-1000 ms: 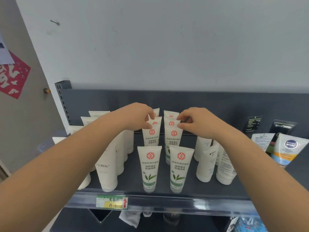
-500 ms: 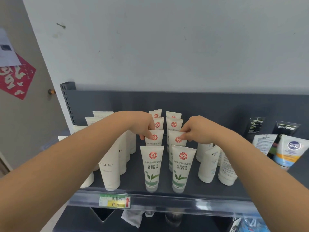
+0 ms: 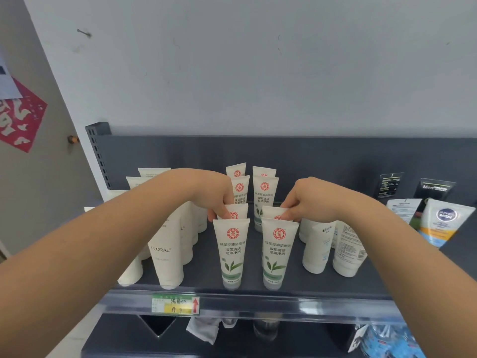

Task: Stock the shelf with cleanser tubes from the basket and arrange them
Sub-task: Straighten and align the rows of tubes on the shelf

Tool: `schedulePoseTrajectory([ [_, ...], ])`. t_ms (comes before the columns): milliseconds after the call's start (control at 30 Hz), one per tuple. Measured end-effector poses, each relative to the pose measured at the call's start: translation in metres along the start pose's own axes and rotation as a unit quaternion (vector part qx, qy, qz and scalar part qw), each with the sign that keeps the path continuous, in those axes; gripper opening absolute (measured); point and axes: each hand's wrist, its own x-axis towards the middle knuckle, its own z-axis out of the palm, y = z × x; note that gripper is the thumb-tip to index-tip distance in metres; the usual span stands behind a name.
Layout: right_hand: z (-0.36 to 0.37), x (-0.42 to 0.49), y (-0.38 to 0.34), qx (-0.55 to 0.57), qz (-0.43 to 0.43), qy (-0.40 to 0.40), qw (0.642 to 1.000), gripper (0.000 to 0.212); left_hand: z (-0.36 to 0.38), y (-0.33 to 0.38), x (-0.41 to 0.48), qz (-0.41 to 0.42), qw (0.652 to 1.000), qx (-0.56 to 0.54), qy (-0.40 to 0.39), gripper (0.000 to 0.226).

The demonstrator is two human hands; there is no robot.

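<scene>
On the shelf (image 3: 201, 276), arranging step: left hand (image 3: 215, 196) pinching top of second tube (image 3: 236, 212) in left row, right hand (image 3: 300, 201) pinching second tube (image 3: 273, 212) in right row. Each grip closed on a crimp, behind front tubes (image 3: 232, 251). Next, probably: squaring both upright without toppling neighbours. Basket unseen.

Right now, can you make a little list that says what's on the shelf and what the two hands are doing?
shelf: dark grey shelf against a pale wall
middle: two rows of green-leaf tubes standing cap down
front left tube: upright
front right tube: upright
left hand: pinching the second tube in the left row
right hand: pinching the second tube in the right row
left side: white FLORAL tubes
right side: NIVEA MEN tube
front edge: price label
</scene>
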Motion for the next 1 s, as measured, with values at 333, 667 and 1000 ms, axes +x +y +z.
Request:
schedulePoseTrajectory([
  [333,-0.0022,0.0001,-0.0017,-0.002,0.001,-0.015,1.000,0.022,0.0033,0.0045,-0.0025,-0.010,1.000,0.022,0.005,0.024],
  [667,-0.0010,0.0028,-0.0020,0.004,0.002,-0.011,1.000,0.024,0.0065,0.0035,-0.0016,-0.012,0.999,0.028,0.022,0.026],
  [1000,-0.0026,-0.0039,-0.0011,-0.002,-0.010,-0.015,1.000,0.026,0.0090,0.0014,-0.0005,0.004,0.999,0.040,0.030,0.028],
])
